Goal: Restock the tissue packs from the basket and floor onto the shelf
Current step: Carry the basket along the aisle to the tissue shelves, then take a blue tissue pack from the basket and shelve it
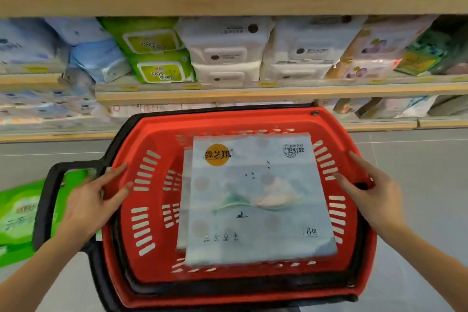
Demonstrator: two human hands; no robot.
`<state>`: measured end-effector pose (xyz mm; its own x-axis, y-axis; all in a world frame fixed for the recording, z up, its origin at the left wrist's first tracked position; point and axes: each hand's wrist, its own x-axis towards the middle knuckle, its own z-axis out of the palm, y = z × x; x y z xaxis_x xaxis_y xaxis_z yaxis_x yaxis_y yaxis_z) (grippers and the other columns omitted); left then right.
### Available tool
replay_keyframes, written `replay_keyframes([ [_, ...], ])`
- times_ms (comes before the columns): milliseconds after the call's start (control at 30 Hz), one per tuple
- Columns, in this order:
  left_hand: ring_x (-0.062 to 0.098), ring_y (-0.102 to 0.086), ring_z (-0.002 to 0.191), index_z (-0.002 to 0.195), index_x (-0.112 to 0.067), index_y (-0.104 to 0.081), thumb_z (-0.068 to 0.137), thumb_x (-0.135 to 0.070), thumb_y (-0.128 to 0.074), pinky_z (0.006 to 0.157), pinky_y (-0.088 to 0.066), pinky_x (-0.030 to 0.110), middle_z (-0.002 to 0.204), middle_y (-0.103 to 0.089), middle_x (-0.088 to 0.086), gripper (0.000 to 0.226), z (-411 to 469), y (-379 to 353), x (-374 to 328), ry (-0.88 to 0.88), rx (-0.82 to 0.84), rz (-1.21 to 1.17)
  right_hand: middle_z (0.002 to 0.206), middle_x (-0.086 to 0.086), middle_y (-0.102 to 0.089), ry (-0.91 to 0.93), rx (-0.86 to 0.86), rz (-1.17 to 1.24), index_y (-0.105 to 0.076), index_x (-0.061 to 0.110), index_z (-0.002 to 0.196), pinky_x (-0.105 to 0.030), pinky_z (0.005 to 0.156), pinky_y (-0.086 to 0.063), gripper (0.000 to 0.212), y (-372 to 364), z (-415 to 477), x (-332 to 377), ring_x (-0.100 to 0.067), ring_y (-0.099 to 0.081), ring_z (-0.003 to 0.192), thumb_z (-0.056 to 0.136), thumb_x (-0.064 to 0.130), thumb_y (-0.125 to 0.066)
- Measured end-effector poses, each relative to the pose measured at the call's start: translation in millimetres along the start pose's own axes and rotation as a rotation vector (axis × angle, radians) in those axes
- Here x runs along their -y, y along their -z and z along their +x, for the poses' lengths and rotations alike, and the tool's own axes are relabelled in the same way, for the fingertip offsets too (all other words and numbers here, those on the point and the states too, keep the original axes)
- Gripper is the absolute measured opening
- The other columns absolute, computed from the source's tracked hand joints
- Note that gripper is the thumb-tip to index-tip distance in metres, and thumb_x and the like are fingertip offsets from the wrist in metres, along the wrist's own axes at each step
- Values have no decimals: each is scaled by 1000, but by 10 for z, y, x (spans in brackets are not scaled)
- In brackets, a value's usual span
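Flat-fingered grip, slotted plastic basket [228,123]

The basket [228,121] is smooth red moulded plastic with a slight gloss, and its handle [46,200] is black plastic, duller and nearly matt. The pack [258,197] inside it is wrapped in thin printed plastic film with a soft sheen, while the green pack [17,215] on the floor [417,185] has a shinier film wrap. The shelf [228,0] has pale, matt, wood-look edges, the wipes [157,58] on it are in glossy film, and the floor is smooth grey tile with a low sheen.
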<state>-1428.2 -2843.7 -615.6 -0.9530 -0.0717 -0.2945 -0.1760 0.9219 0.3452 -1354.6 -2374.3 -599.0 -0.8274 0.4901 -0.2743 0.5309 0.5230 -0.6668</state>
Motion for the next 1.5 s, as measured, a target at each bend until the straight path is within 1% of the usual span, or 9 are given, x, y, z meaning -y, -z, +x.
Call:
replay_keyframes([
  [233,12,-49,56,125,-38,-53,72,-62,-60,54,-41,18,69,-54,10,58,507,-855,220,31,-33,0,103,-9,-66,36,-12,-56,-52,29,127,-30,76,-52,55,-774,594,-580,-23,-63,82,76,24,-71],
  [300,24,-62,77,125,-39,-52,72,-61,-62,71,-50,33,81,-65,18,58,604,-1005,255,47,-45,-6,102,-8,-65,32,-11,-50,-51,29,127,-32,79,-52,55,-916,703,-675,-22,-63,83,76,25,-71],
  [633,31,-62,73,125,-53,-45,68,-74,-51,83,-52,46,109,-58,31,61,851,-1264,312,68,-53,-11,106,-12,-65,48,-33,-38,-49,32,129,-39,82,-54,58,-1209,919,-974,-24,-64,85,75,30,-72],
  [867,27,-52,58,133,-46,-39,76,-55,-56,66,-45,37,88,-45,13,60,788,-1150,212,47,94,-62,103,-10,-53,54,86,-183,-37,28,138,-32,80,-45,69,-1106,895,-876,-20,-52,84,77,29,-69],
  [1067,32,-48,98,142,-37,-27,81,-31,-65,98,-36,41,109,-44,20,72,745,-1041,94,103,275,-103,128,-22,-41,-15,260,-272,-18,29,145,-40,94,-42,77,-946,803,-724,-33,-49,110,83,27,-63],
  [1167,36,-22,138,144,-37,-21,83,-30,-63,109,-27,46,147,-22,25,74,686,-1013,-38,149,283,-86,134,-22,-36,4,228,-345,-21,29,144,-44,92,-45,71,-844,749,-654,-38,-48,115,84,26,-60],
  [1267,31,-13,143,143,-36,-26,84,-31,-61,109,-29,46,153,-11,22,68,593,-1051,-171,126,192,-105,138,-20,-35,105,181,-400,-32,21,140,-44,89,-48,63,-829,680,-581,-38,-50,115,84,23,-60],
  [1433,20,-37,130,124,-23,-56,83,-17,-64,94,-33,4,141,-41,13,42,349,-1316,-496,-8,-31,-322,129,-18,-45,265,279,-334,-43,14,134,-37,93,-42,59,-1072,559,-544,-34,-48,117,80,18,-66],
  [1500,10,-41,123,115,-35,-57,82,-16,-65,90,-36,3,132,-49,3,39,239,-1492,-622,-52,13,-457,132,-17,-43,260,342,-325,-38,17,138,-34,96,-38,62,-1185,535,-577,-31,-45,119,82,23,-65],
])
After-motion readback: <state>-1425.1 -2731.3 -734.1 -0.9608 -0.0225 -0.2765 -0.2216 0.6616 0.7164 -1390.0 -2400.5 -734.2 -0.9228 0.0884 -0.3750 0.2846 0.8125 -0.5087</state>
